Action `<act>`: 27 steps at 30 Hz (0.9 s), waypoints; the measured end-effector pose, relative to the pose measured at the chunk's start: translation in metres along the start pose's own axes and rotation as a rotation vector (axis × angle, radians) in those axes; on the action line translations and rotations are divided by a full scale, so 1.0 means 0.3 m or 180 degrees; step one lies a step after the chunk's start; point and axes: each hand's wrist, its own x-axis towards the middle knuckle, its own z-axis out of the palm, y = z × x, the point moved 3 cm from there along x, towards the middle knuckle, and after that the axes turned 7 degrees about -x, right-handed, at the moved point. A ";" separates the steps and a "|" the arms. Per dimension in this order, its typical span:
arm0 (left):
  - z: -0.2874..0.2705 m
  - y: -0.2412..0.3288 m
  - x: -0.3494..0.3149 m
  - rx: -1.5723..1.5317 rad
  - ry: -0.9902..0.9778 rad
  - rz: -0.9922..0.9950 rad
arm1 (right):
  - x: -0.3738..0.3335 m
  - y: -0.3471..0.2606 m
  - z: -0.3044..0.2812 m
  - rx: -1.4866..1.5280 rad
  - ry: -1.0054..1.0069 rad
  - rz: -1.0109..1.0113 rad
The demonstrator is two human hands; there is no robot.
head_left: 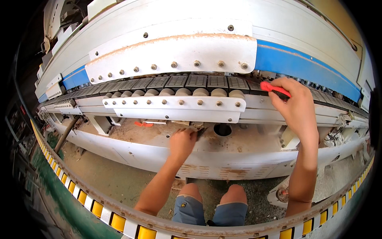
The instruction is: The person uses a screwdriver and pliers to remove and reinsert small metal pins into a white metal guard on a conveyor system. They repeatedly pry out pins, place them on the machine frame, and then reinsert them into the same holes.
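My right hand (292,97) is raised over the right part of the machine's chain track (217,82), fingers closed round a small red-and-black hand tool (267,86). The tool's red end sticks out to the left, just above the dark track pads; its kind cannot be made out. Lower and to the left, my left hand (183,140) is closed over the dusty ledge (155,137) below the track. A small dark object (201,133) shows at its fingertips, left of a round hole (223,129) in the ledge. What it is stays unclear.
White guard plates with bolts (171,57) and rollers (183,92) line the track. Orange-red scraps (143,124) and wood dust lie on the ledge. A rail with yellow rollers (118,222) curves around close to me. A blue strip (306,65) runs along the upper right.
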 end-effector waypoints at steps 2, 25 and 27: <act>-0.082 0.251 0.069 -0.0631 0.0377 0.0624 | 0.037 0.002 0.001 -0.0178 -0.0075 -0.0150; -0.009 0.763 0.384 -0.1002 0.1341 0.1795 | 0.042 0.128 0.110 0.0924 0.0018 0.0281; -0.003 0.753 0.393 -0.0768 0.1093 0.1624 | 0.024 0.129 0.126 0.0909 0.0103 0.0317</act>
